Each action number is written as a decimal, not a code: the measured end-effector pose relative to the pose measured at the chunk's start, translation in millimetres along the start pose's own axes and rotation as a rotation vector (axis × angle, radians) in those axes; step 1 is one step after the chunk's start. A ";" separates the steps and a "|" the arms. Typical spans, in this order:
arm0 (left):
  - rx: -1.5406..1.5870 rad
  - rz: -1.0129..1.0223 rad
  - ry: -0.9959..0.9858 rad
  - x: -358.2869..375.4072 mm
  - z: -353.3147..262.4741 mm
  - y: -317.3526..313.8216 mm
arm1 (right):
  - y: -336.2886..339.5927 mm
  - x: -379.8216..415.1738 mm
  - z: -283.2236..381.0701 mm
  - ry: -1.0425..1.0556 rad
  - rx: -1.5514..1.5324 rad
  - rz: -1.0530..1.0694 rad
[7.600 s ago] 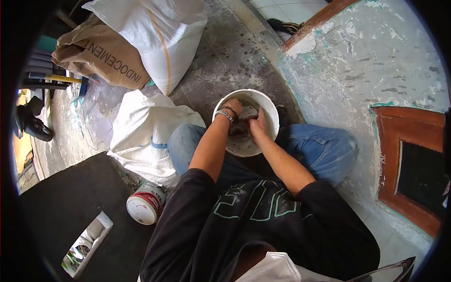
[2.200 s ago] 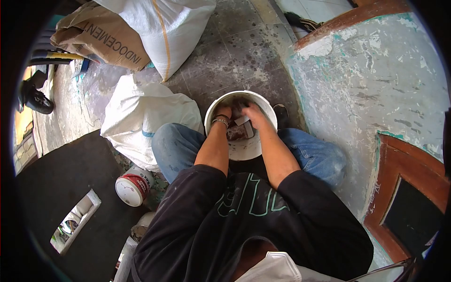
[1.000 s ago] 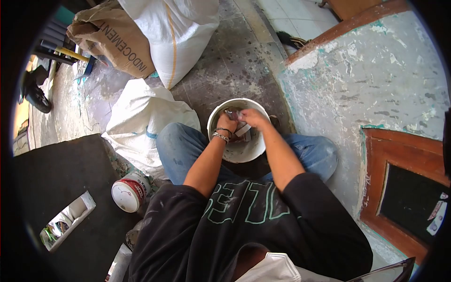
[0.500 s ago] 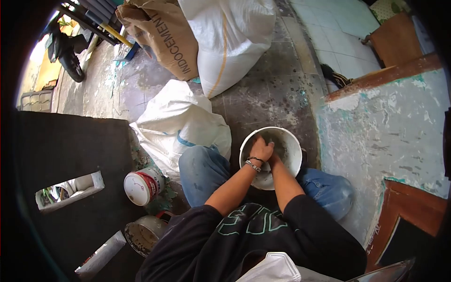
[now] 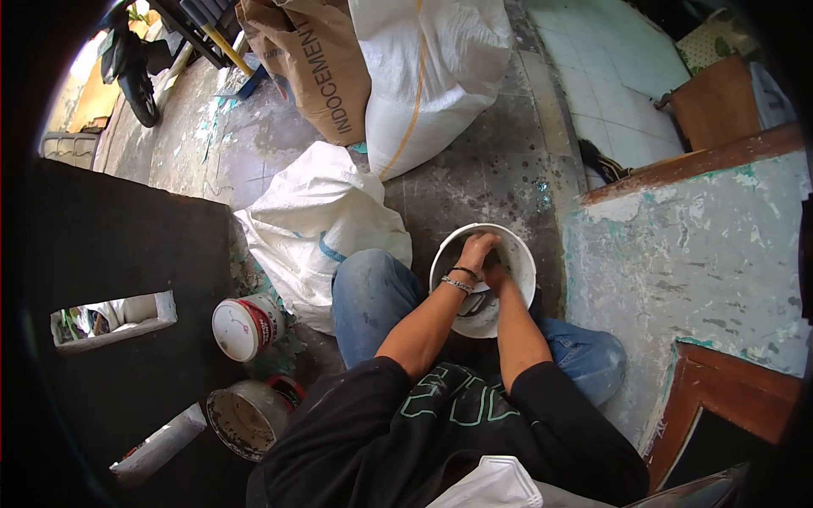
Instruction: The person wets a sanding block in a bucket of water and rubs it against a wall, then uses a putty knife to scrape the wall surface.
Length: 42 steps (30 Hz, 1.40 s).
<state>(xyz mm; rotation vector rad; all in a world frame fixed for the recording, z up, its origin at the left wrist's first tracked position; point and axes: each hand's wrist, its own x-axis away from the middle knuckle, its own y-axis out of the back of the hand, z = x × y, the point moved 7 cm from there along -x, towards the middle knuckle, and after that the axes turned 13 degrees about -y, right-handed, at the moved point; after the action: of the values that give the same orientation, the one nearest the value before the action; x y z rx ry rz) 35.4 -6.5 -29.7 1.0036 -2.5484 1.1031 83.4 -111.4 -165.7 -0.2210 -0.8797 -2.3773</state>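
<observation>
A white bucket stands on the floor between my knees, and both my hands reach into it. My left hand, with bracelets at the wrist, is near the far inner wall, its fingers curled downward; I cannot tell what is in them. Close beside it, lower in the bucket, is my right hand, its fingers hidden by shadow and by the left hand. Grey smears coat the bucket's inside. Part of a pale, flat-looking thing shows below my wrists.
A crumpled white sack lies left of the bucket. Behind stand a brown cement bag and a full white sack. A lidded paint pail and a dirty pot are at left. A peeling wall bounds the right.
My left hand has risen slightly toward the bucket's far rim, its fingers curling over. My right hand stays low inside. The whole view has shifted a little.
</observation>
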 end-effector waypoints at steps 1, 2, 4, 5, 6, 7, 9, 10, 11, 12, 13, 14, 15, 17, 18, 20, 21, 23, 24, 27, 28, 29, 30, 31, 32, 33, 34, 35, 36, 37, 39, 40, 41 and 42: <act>0.006 0.017 -0.040 -3.2 -3.0 -2.7 | 1.5 -5.2 13.5 -0.094 -0.114 0.091; -0.006 0.058 -0.036 -12.5 2.3 -0.6 | 10.0 -8.9 27.0 -0.142 0.050 0.205; -0.076 0.131 -0.059 -20.2 -9.5 0.8 | 18.9 -15.6 25.0 -0.389 0.000 0.138; -0.151 0.203 -0.064 -22.8 -14.1 -0.7 | 23.4 -11.9 14.4 -0.653 -0.056 0.069; -0.206 0.258 -0.112 -35.6 -2.7 6.9 | 19.3 -19.4 5.4 -0.644 -0.061 0.070; -0.211 0.258 -0.122 -33.4 -6.9 1.6 | 10.0 -33.9 -14.4 -0.607 0.193 0.130; -0.341 0.222 -0.139 -23.0 -14.1 -6.3 | 11.9 -37.1 -10.7 -0.538 0.449 0.193; -0.671 0.273 -0.245 -22.0 -18.6 -8.7 | 9.0 -35.2 -5.0 -0.493 0.553 0.213; -0.845 0.362 -0.372 -15.2 -20.6 -14.1 | 5.8 -36.3 0.5 -0.459 0.595 0.224; -0.962 0.529 -0.379 -3.6 -35.4 -28.0 | 7.0 -35.9 5.9 -0.426 0.636 0.223; -1.068 0.695 -0.378 11.9 -51.4 -42.4 | 6.0 -39.8 12.3 -0.392 0.657 0.230; -1.066 0.677 -0.370 24.7 -79.0 -51.0 | 6.5 -40.2 17.2 -0.365 0.678 0.240; -1.150 0.777 -0.297 38.9 -99.8 -61.6 | 4.6 -45.0 21.3 -0.337 0.692 0.254; -1.243 0.874 -0.232 39.5 -102.6 -57.9 | 0.5 -48.4 28.8 -0.291 0.735 0.271; -1.219 0.809 -0.299 26.4 -95.6 -47.2 | -2.4 -47.5 32.5 -0.271 0.755 0.278; -1.291 0.655 -0.382 5.8 -82.9 -32.2 | -7.8 -46.9 36.9 -0.229 0.787 0.287; -1.284 0.636 -0.382 11.8 -88.6 -36.7 | -10.2 -46.6 37.7 -0.212 0.801 0.295; -1.331 0.564 -0.576 30.4 -109.4 -51.3 | -17.6 -45.2 39.4 -0.177 0.821 0.314; -1.423 0.604 -0.459 30.9 -103.5 -51.8 | -19.4 -44.9 42.1 -0.164 0.827 0.321; -1.476 0.642 -0.474 27.9 -91.1 -42.9 | -21.4 -38.6 44.8 -0.124 0.840 0.344; -1.505 0.653 -0.386 23.5 -90.4 -39.6 | -20.1 -35.1 49.8 -0.100 0.840 0.354; -1.554 0.681 -0.340 19.1 -90.7 -35.6 | -18.6 -32.2 53.1 -0.073 0.832 0.365; -1.570 0.670 -0.340 15.0 -90.5 -32.4 | -15.1 -31.2 57.3 -0.049 0.824 0.373; -1.584 0.694 -0.387 7.6 -86.2 -30.6 | -9.6 -28.7 64.6 -0.023 0.818 0.382; -1.625 0.766 -0.313 -2.7 -77.2 -27.7 | -2.5 -25.4 73.2 -0.003 0.818 0.398; -1.637 0.685 -0.288 0.8 -93.1 -31.8 | 5.8 -21.7 83.7 0.022 0.816 0.404; -1.657 0.669 -0.296 -1.1 -98.7 -33.7 | 13.3 -21.0 97.9 0.048 0.795 0.408; -1.628 0.667 -0.356 -4.3 -101.6 -35.2 | 24.4 -16.5 109.3 0.060 0.746 0.428; -1.605 0.622 -0.351 -3.6 -115.4 -40.6 | 35.8 -14.1 126.4 0.110 0.719 0.426; -1.618 0.620 -0.340 -7.9 -121.1 -42.6 | 68.9 17.3 182.4 -0.188 0.450 0.522; -1.433 0.573 -0.439 -17.6 -127.9 -39.7 | 85.7 22.6 194.5 -0.021 0.349 0.576; -1.405 0.606 -0.432 -22.5 -124.8 -36.9 | 100.6 29.7 208.5 -0.032 0.351 0.559; -1.381 0.637 -0.427 -27.6 -122.5 -34.2 | 114.7 40.7 230.9 -0.051 0.474 0.574; -1.377 0.659 -0.429 -25.7 -121.6 -32.4 | 124.8 50.8 240.1 -0.077 0.593 0.590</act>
<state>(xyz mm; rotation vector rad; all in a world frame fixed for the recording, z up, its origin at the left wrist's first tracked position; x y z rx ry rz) 64.9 76.1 64.1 -0.0117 -2.9890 -0.9673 103.4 -57.9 103.6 -0.2836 -1.3002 -1.5069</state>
